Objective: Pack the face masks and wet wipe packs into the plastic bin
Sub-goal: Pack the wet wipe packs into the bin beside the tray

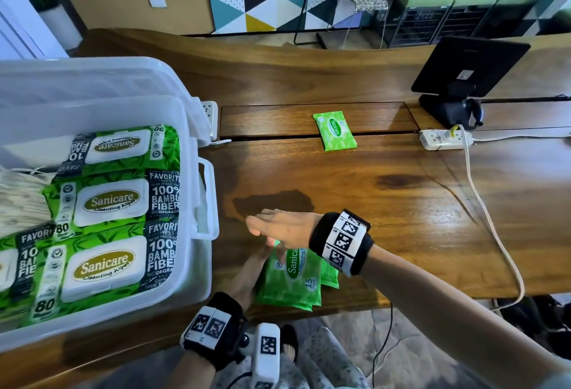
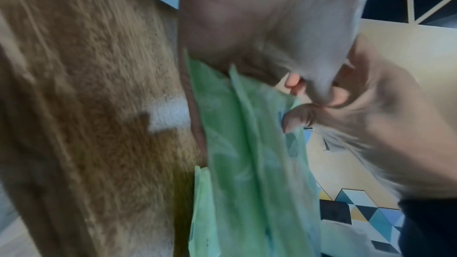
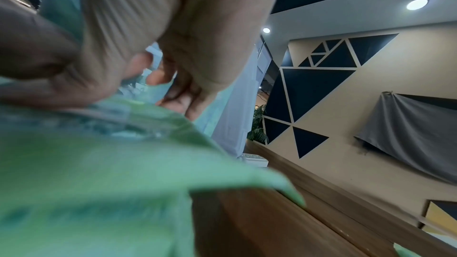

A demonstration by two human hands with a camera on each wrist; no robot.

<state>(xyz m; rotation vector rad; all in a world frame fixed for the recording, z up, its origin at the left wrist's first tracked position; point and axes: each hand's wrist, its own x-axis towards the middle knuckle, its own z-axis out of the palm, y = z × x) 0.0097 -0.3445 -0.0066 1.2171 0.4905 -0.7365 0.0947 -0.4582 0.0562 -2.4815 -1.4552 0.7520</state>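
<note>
3 big wipe packs (image 1: 108, 203) with white lids lie side by side in the bin (image 1: 197, 129) at our far left, with a 4th showing at the picture's edge, and white masks (image 1: 21, 197) are stacked against them on the left. The bin stands on the table (image 1: 386, 203), its clear wall just beside our hands.

Our left hand (image 1: 247, 277) comes up from the near edge of the table and grips a stack of small green packs (image 1: 290, 280) near that edge; the left wrist view shows its fingers (image 2: 291, 83) curled over the top pack's end. Our right hand (image 1: 278, 228) lies across the stack from the right, fingers (image 1: 256, 224) straight and pointing toward the bin, with the thumb (image 2: 296, 118) tucked against the green wrap. Whether that hand truly pinches a pack, we cannot tell, since both wrist views are blurred.

1 more small pack (image 1: 335, 130) lies alone farther back on the table, well apart from the hands. Right of it sit a power strip (image 1: 445, 139) with its cord and a dark screen (image 1: 469, 67) on a stand.
</note>
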